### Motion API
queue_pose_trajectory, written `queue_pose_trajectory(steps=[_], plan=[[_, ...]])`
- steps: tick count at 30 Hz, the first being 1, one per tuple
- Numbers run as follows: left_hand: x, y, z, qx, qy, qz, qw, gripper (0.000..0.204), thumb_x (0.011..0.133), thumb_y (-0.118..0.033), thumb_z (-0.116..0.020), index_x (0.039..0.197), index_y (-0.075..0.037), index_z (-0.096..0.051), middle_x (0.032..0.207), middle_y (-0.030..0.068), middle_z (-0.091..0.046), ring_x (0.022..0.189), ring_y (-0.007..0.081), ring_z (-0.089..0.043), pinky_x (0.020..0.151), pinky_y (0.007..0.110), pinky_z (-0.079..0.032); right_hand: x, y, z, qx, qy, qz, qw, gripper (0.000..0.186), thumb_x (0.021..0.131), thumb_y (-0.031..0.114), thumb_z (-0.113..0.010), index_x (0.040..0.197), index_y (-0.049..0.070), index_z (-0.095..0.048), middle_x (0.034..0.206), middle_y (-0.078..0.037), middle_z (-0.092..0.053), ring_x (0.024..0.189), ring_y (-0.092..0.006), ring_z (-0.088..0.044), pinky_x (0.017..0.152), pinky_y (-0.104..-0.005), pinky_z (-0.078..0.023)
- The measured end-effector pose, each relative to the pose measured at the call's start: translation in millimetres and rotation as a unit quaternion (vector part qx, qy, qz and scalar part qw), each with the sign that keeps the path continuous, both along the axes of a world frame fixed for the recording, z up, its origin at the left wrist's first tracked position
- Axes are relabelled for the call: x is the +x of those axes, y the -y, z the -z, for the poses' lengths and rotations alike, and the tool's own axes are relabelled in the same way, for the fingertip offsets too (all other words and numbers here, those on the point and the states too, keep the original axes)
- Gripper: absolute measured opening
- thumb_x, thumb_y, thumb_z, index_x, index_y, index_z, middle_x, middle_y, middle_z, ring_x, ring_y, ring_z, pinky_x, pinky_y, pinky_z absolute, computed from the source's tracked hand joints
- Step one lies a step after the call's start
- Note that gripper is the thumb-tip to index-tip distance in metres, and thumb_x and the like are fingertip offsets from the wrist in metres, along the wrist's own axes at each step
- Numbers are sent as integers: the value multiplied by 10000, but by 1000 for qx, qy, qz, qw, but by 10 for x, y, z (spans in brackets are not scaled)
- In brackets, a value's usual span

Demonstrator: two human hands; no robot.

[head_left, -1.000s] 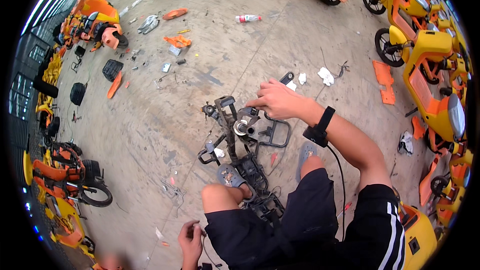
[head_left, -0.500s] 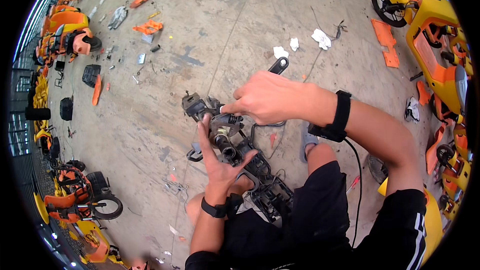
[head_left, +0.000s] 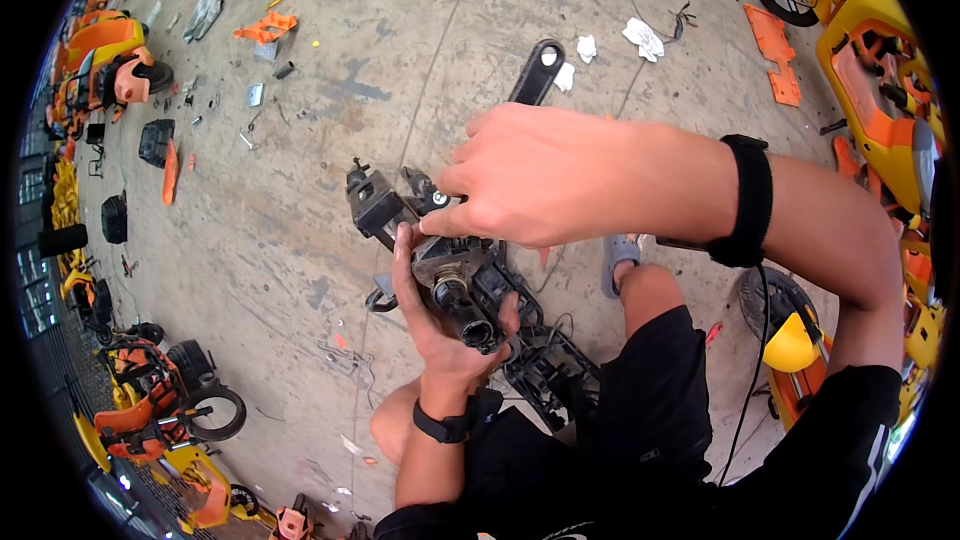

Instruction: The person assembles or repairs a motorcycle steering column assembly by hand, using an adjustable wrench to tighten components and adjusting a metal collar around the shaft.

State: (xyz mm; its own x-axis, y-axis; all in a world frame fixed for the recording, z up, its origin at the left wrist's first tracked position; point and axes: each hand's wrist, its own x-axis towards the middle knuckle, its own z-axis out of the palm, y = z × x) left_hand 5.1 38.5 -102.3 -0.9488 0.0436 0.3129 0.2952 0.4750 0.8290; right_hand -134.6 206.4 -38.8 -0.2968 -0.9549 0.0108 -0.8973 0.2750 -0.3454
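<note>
Near the middle, my left hand (head_left: 437, 342) cups a dark, greasy metal scooter part with a round, notched tube (head_left: 468, 318) at its lower end. The fingers lie along one side and the thumb on the other. Across its top, my right hand (head_left: 530, 180) is closed on a black wrench handle (head_left: 539, 72) with a hole in its end. Its fingertips touch the part beside a shiny bolt (head_left: 437, 198). The wrench's working end is hidden under my right hand. A black frame (head_left: 550, 365) with wires lies below, between my legs.
Yellow-orange scooters (head_left: 870, 120) line the right side, and others (head_left: 155, 390) stand at left. White crumpled paper (head_left: 643, 39), an orange panel (head_left: 772, 55), a black box-like piece (head_left: 156, 142) and small hardware are scattered over the concrete floor. A cable (head_left: 755, 380) hangs from my right wrist.
The metal part has turned in my left hand, its tube end now nearer my lap. My right hand and the wrench have come closer and the handle has swung more upright.
</note>
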Motion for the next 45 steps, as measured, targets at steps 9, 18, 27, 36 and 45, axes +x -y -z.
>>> queue_pose_trajectory(steps=[9, 18, 27, 36, 45], plan=[[1, 55, 80, -41, -16, -16, 999, 901, 665, -257, -757, 1371, 58, -294, 1380, 219, -366, 1256, 337, -403, 1047, 417, -322, 158, -149, 47, -10, -37, 27, 999, 452, 718, 108, -604, 1169, 73, -607, 738, -82, -590, 678, -244, -634, 551, -350, -482], [-13, 90, 46, -55, -2, -4, 999, 885, 652, -261, -758, 1361, 43, -324, 1342, 226, -408, 1241, 352, -417, 1036, 425, -329, 284, -178, 102, -42, 4, 54, 998, 453, 735, 134, -618, 1165, -2, -582, 739, -96, -584, 665, -255, -633, 517, -348, -474], [-29, 46, -2, -60, -3, -4, 998, 824, 666, -240, -738, 1339, 29, -347, 1343, 245, -381, 1226, 375, -414, 1017, 447, -345, 339, -102, 192, -54, -7, 64, 996, 652, 733, 395, -677, 1229, -2, -529, 765, -65, -610, 595, -229, -630, 481, -330, -462], [-35, 32, 61, -62, -18, -11, 998, 896, 699, -276, -724, 1392, 34, -246, 1398, 282, -290, 1308, 423, -306, 1059, 489, -292, 333, -58, 240, -52, 53, 84, 994, 563, 820, 390, -602, 1225, 4, -538, 687, -74, -607, 558, -243, -618, 430, -349, -443], [-18, 28, 130, -32, -16, -14, 999, 973, 698, -273, -729, 1414, 55, -158, 1410, 261, -279, 1287, 393, -339, 1050, 465, -310, 399, -29, 173, -61, 50, 112, 991, 544, 810, 367, -620, 1206, -1, -558, 692, -71, -620, 547, -237, -614, 430, -341, -438]])
